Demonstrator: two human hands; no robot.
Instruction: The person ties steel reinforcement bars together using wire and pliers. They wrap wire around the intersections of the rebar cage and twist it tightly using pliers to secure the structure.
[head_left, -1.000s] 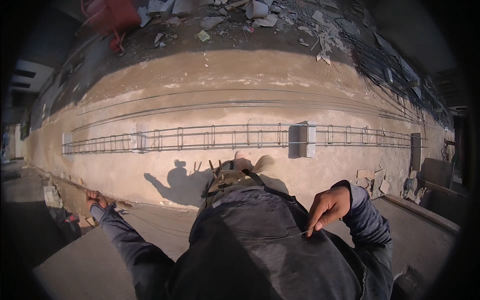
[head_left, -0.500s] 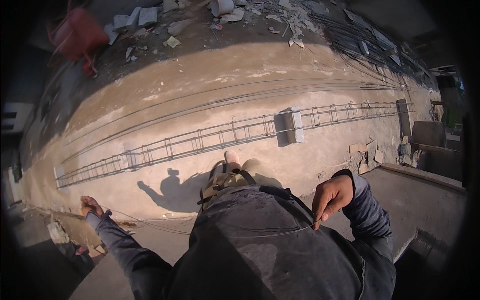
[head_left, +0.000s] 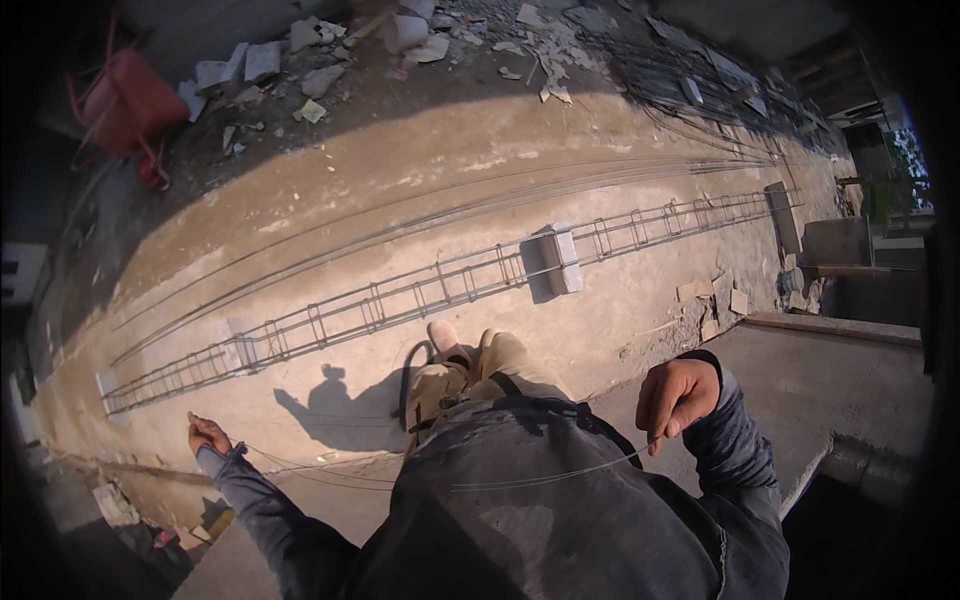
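A thin, bendy wire (head_left: 545,481) stretches in loose strands across the front of my dark jacket, between my two hands. My right hand (head_left: 681,400), in front of me on the right, pinches one end with the fingertips pointing down. Out to the left, my left hand (head_left: 209,434) has its fingers closed around the other end, one finger sticking up a little. Beyond my feet lies a long, narrow rebar cage (head_left: 440,283) with several stirrups. It rests on blocks, one a pale concrete block (head_left: 562,259) near its middle.
Loose steel rods (head_left: 370,222) lie behind the cage. A red wheelbarrow (head_left: 133,103) stands at the far left, near broken rubble (head_left: 262,62). More dark bars (head_left: 665,70) are piled at the far right. A raised concrete ledge (head_left: 800,370) and brick pieces are at my right.
My left hand has come slightly inward and lower, the wire still strung between both hands. My right hand has shifted a little to the right. The view has turned slightly.
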